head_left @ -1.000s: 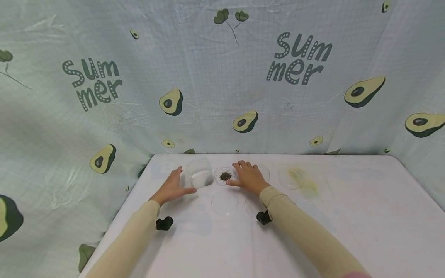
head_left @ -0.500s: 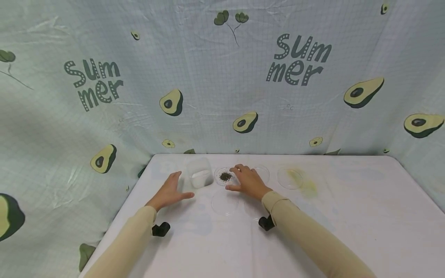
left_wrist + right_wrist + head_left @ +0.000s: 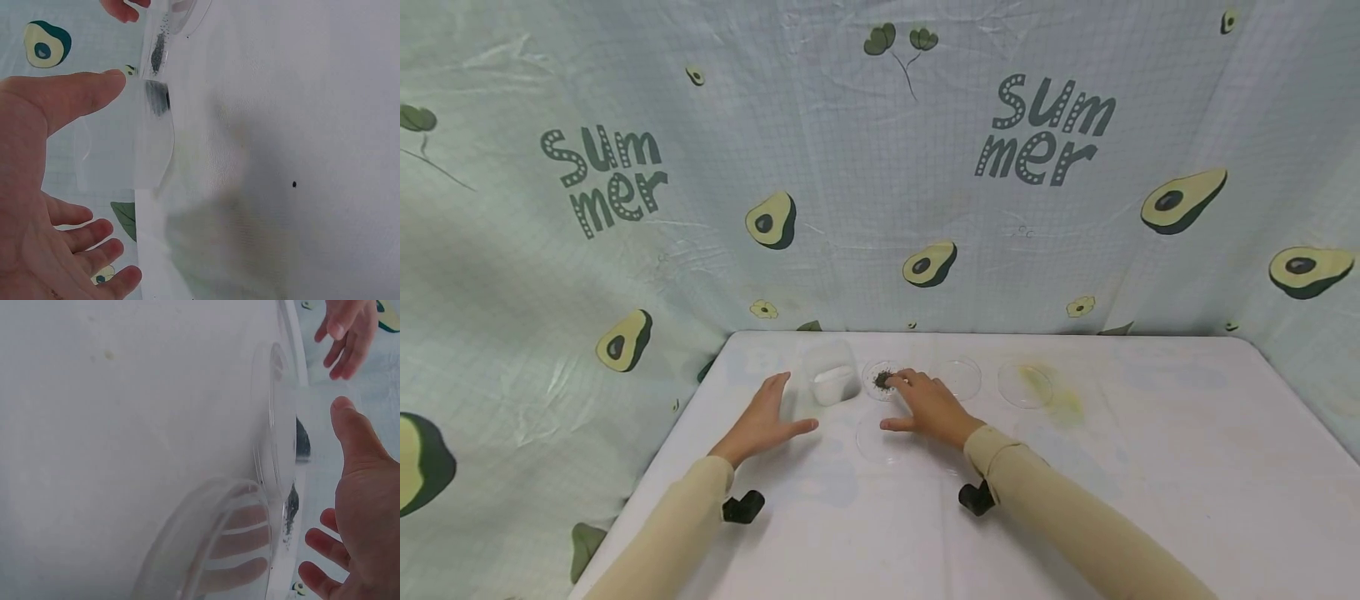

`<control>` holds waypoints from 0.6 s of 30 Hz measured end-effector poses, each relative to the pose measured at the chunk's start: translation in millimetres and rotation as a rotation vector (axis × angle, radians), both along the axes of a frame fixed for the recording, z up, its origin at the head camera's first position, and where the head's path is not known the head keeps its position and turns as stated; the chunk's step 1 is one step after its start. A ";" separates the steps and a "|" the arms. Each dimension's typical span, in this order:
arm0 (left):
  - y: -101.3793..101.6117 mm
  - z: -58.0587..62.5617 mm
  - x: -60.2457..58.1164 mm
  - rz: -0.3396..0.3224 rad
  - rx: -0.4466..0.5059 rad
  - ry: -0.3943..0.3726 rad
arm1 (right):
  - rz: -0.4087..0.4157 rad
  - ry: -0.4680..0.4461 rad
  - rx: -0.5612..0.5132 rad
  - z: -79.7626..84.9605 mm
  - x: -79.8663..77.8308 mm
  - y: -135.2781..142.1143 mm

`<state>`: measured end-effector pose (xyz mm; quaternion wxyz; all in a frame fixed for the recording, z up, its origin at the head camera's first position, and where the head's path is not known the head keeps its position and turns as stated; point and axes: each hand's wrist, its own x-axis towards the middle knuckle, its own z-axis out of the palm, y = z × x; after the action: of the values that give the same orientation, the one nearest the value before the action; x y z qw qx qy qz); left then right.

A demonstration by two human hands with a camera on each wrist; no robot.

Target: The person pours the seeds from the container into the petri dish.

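Clear plastic forms the box (image 3: pixel 831 367) on the white table (image 3: pixel 1150 467), just beside your left hand (image 3: pixel 765 421) — its fingers spread, holding nothing. Your right hand (image 3: pixel 934 412) grips nothing either, its fingers loosely extended over the round dish (image 3: pixel 871 392) of dark flakes (image 3: pixel 880 379); whether the fingertips touch is hard to tell. Two more dishes (image 3: pixel 966 379) lie to its right — another see-through dish (image 3: pixel 868 450) sits nearer you.
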<state>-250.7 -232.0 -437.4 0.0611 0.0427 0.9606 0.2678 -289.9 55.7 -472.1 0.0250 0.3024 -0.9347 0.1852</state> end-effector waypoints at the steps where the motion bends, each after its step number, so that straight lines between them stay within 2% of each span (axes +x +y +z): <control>1: 0.4 0.1 0.8 0.001 0.006 0.003 | 0.007 -0.008 -0.002 -0.7 1.6 -0.4; 4: 1.4 0.2 2.5 0.005 0.020 0.011 | 0.028 -0.022 0.001 -2.4 6.4 -1.3; 11: 4.2 1.5 3.2 0.008 0.022 0.040 | 0.093 0.043 0.009 -7.5 15.4 -4.9; 18: 5.4 2.2 2.4 -0.006 0.022 0.083 | 0.115 0.068 -0.020 -11.3 23.1 -7.2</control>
<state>-248.4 -226.6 -435.2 0.0217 0.0570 0.9591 0.2764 -266.8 48.4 -483.4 0.0490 0.3616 -0.9124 0.1855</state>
